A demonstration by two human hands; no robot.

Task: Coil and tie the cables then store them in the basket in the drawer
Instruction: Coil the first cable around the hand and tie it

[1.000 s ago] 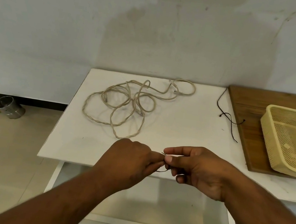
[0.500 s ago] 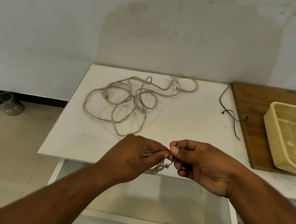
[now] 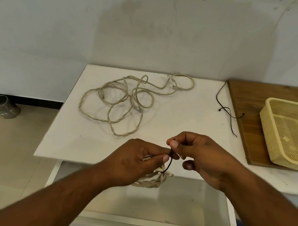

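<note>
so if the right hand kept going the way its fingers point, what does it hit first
The right hand points left, so it would meet the left hand almost at once; both pinch the same dark tie above the coiled cable. Depth seems matched, but one view can't confirm.

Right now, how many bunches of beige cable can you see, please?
2: a coiled bundle in the left hand, a loose tangle on the white table; the tangle may be several cables.

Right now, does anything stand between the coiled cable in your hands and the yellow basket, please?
Nothing visible does. The coiled cable hangs at the table edge; the basket sits to its right on the wooden board; the black cord lies farther back.
</note>
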